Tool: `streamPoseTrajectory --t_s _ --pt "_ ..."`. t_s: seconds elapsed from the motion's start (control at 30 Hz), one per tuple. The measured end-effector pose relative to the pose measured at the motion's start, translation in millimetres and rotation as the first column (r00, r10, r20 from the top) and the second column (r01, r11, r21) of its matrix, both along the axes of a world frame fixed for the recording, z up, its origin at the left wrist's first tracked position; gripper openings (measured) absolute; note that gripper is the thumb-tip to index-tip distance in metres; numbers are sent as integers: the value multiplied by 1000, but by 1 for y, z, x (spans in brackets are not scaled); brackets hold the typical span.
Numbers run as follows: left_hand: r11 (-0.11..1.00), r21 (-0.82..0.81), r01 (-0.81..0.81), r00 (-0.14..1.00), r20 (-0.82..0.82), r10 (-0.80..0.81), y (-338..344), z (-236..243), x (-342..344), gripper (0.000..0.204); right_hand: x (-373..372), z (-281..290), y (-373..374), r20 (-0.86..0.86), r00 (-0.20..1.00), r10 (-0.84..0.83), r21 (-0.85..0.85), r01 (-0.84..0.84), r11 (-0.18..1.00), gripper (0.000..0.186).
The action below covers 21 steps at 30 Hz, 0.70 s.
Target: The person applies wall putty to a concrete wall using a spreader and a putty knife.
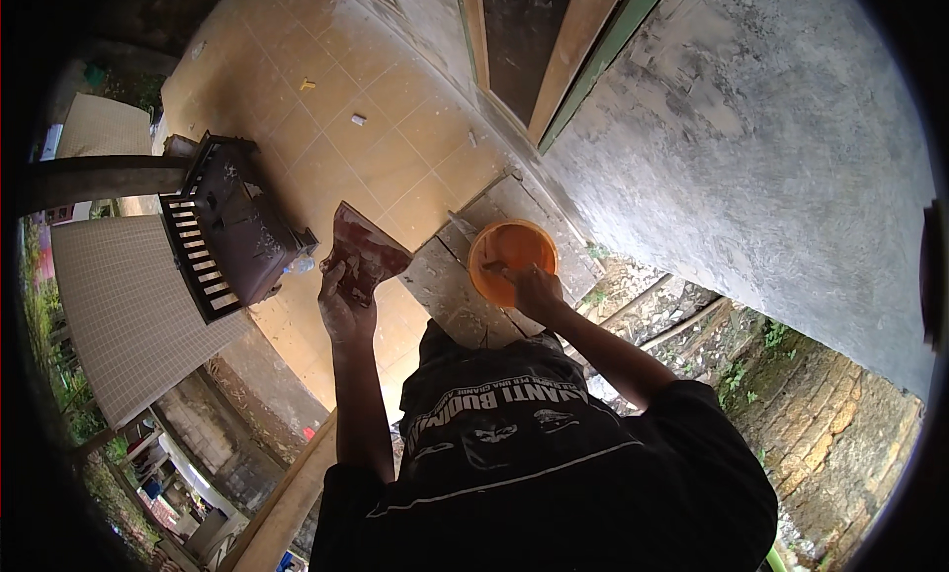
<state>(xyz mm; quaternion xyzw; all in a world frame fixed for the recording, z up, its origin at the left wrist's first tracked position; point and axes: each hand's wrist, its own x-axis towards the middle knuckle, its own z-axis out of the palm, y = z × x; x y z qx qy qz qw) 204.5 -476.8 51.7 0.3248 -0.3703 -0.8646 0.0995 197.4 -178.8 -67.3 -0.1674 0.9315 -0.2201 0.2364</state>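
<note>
In the head view, a dark red-brown board [374,251] is held up in front of the body, above the tiled floor [366,167], by the left hand [347,310], which is clamped on its near lower edge. The board appears thin, flat and stiff, and would probably be handled as a light load; its face is smeared with something greyish that looks wet, so a slippery surface is to be expected there. It is best gripped at an edge or from beneath, clear of the smears, and its corners might be chipped by a knock. To the right, an orange bucket [546,244] is set on a platform of worn planks [443,285]. The right hand [537,291] is placed over the bucket's near side, with the fingers curled; whether they are closed on anything cannot be told, though a small dark shape is seen beyond them inside the bucket. Brownish matter seems to be contained low in the bucket, but its kind and depth cannot be made out.
</note>
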Motion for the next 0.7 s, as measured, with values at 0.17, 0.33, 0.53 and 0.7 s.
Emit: streamPoseTrajectory --t_s 0.17,0.33,0.53,0.7 --pt "999 38 5 999 -47 -3 3 5 3 37 -18 1 0 126 990 -61 101 48 994 25" --pt "1000 21 -5 999 -33 5 3 4 6 36 -26 -12 -9 156 963 -219 132 199 971 22" --pt "1000 -18 20 999 -44 -21 7 11 12 39 -43 5 -12 104 995 1 96 -11 995 20" --pt "995 -84 44 996 -67 -50 19 27 8 37 -13 -42 -4 -120 991 52 -162 -71 984 18"
